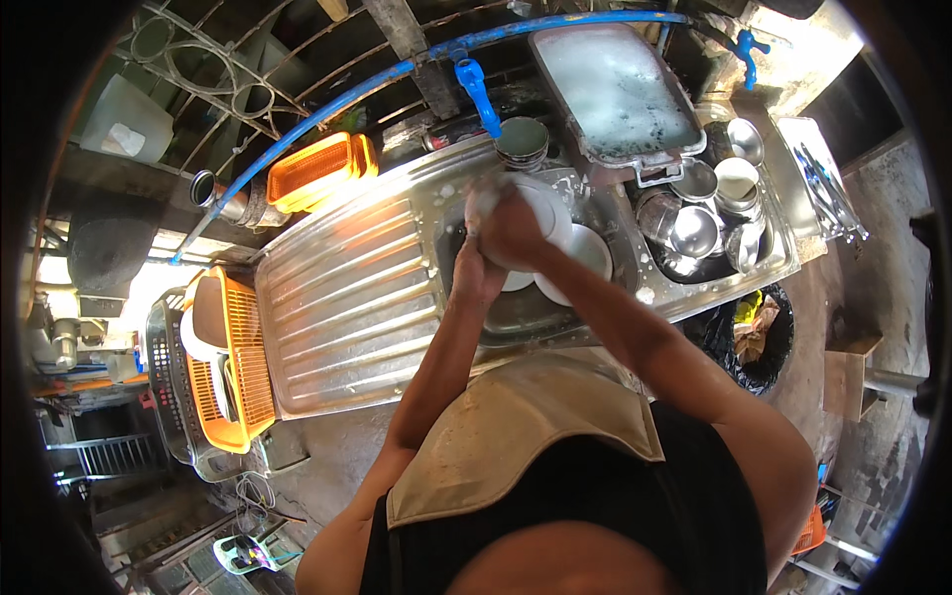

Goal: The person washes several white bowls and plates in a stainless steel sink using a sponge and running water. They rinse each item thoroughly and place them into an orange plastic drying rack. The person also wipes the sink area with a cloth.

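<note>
Over the left basin of a stainless steel sink (532, 327), my left hand (476, 271) grips a white plate (547, 212) from below at its near left side. My right hand (512, 229) is pressed over the same plate, blurred; whether it holds a sponge or cloth cannot be told. Another white plate (595, 256) lies lower in the basin, beneath my right forearm. A stack of bowls (523, 137) stands behind the plates, under a blue tap (476, 93).
Metal bowls (694, 232) fill the right basin. Behind it is a tub of sudsy water (610, 82). The ribbed drainboard (349, 297) extends left to an orange basket (249, 357) with dishes. Orange trays (320, 171) stand behind. A lined bin (762, 335) is at right.
</note>
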A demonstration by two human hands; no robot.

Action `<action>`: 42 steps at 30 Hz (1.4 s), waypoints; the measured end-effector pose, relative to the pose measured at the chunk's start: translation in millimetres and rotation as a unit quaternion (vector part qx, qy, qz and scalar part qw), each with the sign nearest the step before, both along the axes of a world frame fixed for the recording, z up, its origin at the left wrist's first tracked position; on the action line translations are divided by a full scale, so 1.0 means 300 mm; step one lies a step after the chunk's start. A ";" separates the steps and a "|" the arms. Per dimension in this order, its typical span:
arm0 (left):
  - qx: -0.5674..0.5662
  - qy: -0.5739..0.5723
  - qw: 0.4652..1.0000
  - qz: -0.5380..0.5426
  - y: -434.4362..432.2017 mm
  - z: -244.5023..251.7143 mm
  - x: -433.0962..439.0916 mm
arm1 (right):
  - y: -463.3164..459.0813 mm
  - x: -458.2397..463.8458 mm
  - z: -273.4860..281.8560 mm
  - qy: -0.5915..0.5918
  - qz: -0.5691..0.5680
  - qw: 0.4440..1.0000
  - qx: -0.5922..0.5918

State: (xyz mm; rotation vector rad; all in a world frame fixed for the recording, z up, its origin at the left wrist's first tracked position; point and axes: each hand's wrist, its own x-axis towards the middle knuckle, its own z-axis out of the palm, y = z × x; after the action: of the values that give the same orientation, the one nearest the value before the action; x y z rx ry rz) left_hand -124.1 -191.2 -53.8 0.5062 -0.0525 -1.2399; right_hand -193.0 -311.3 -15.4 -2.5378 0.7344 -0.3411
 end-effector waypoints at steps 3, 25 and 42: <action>0.197 -0.049 0.971 0.129 0.041 0.030 0.035 | 0.116 -0.106 -0.084 -0.198 0.111 0.949 -0.218; 0.637 -0.243 0.730 -0.052 0.035 -0.561 0.029 | -0.125 -0.543 -0.242 -0.185 -0.083 0.931 0.305; 0.087 -0.067 0.987 0.119 0.128 0.060 0.113 | 0.121 -0.163 -0.072 -0.216 0.238 0.947 -0.007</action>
State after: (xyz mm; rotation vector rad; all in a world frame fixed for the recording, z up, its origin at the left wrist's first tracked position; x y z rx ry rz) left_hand -90.1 -152.9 -35.9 0.7251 0.0028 -0.9805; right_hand -242.0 -275.0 -37.0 -2.4224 -0.0483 -0.6986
